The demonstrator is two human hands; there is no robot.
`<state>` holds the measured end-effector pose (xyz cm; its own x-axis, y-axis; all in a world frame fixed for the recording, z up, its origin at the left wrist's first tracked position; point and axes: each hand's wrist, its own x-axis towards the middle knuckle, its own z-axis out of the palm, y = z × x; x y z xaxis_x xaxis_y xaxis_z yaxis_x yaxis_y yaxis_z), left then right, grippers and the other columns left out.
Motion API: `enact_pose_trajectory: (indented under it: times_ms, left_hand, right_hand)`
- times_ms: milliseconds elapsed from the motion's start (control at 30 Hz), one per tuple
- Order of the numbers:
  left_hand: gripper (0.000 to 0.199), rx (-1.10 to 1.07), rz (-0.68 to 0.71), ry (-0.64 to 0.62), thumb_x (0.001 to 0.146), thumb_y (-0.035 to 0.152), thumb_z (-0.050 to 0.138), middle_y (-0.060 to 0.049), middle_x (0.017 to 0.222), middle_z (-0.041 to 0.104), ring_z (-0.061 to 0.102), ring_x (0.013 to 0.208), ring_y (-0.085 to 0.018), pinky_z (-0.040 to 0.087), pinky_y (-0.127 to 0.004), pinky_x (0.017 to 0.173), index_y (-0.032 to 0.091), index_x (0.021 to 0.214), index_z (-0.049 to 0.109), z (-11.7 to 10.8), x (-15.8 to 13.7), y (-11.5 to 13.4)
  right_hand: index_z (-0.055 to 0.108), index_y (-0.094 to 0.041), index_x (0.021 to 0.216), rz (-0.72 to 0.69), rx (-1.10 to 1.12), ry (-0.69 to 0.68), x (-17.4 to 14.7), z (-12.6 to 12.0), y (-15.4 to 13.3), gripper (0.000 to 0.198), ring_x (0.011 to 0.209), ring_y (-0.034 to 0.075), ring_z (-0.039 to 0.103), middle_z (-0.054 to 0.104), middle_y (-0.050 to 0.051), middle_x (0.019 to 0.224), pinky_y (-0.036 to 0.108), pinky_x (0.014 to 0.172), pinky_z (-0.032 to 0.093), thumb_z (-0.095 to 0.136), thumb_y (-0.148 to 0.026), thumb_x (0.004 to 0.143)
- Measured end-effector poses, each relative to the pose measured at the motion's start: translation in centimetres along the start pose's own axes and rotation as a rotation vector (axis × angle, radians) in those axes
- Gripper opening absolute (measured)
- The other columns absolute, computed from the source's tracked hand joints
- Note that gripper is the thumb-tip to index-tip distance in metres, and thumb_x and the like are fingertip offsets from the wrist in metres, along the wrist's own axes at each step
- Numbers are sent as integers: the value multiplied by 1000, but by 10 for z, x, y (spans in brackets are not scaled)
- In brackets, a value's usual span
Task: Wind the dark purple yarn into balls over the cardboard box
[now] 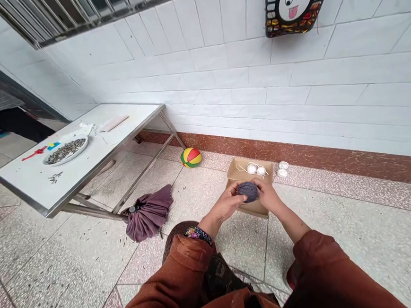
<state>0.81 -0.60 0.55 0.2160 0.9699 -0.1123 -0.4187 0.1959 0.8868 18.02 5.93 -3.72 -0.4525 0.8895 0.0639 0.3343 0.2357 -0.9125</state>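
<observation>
A dark grey-blue ball of yarn (248, 191) is held between both hands, above the near part of a shallow cardboard box (233, 171) on the floor. My left hand (228, 202) grips its left side, the thumb laid across the front. On the right side, the fingers of my right hand (266, 194) close around the ball. Two white balls of yarn (252, 168) with loose strands lie inside the box toward the back. Just right of the box, more white balls of yarn (283, 172) rest on the floor by the wall.
A low white table (95, 155) at left carries a plate of sunflower seeds (70, 150). Beneath its edge lies a folded purple umbrella (149, 213). A striped ball (191, 157) sits near the wall. A black basket (296, 4) hangs above. Another person's dark-clad leg (18, 122) shows far left.
</observation>
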Motion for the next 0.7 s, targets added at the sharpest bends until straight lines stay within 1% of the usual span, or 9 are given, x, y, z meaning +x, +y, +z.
enact_pose_trajectory:
  times_ms: [67,133,233,267,333,433,533,600,700]
  left_hand:
    - [53,-9,6,66,66,23,84,-9,116,67,61,106,-21,44,-35,98,19,116,67,-6,20,6]
    - [55,-1,38,141,64,23,85,-8,115,68,62,106,-21,44,-36,100,19,116,67,-13,37,9]
    - [55,107,78,259,63,21,83,-8,113,69,62,104,-21,45,-37,101,19,116,66,-22,51,10]
    - [55,168,89,280,63,20,82,-8,113,68,63,104,-21,45,-38,102,19,116,66,-24,52,10]
    - [57,287,117,281,64,17,80,-8,117,67,62,107,-22,45,-38,102,20,119,66,-26,51,11]
    - [59,377,132,217,64,17,79,-9,121,64,62,108,-23,45,-38,101,20,121,64,-24,46,12]
    - [69,400,67,71,63,19,81,-9,120,62,62,99,-21,47,-37,95,20,128,58,-16,39,13]
    - [80,416,37,-52,61,17,82,-9,120,60,60,96,-19,47,-36,91,22,135,52,-10,34,13]
    - [87,382,8,-236,64,14,79,-7,117,59,58,103,-21,45,-36,92,26,142,45,-2,29,16]
  right_hand:
    - [62,-23,92,47,-122,42,3,3,4,19,81,27,63,69,8,87,37,71,46,47,-33,96]
    - [62,-24,93,42,-198,55,4,5,3,19,81,28,63,70,9,89,37,70,46,46,-33,96]
    - [63,-26,92,-76,-185,16,0,7,-8,21,77,25,63,70,6,86,37,71,46,45,-35,98]
    - [63,-26,91,-123,-159,-9,-3,7,-15,22,76,24,63,70,5,85,37,71,47,46,-36,99]
    - [66,-26,92,-192,-94,-54,-9,4,-31,21,77,22,64,71,4,86,36,73,48,50,-37,98]
    - [70,-25,95,-231,-10,-34,-16,-7,-53,18,84,22,65,72,5,92,36,78,50,56,-37,96]
    - [72,-24,92,-233,-9,56,-18,-22,-65,21,84,22,64,71,6,89,36,79,50,60,-41,95]
    - [72,-24,90,-222,-24,132,-16,-30,-64,23,85,23,64,71,6,88,37,82,49,60,-43,94]
    - [70,-23,88,-143,17,243,-14,-35,-51,24,85,21,62,70,4,87,36,83,49,60,-45,93]
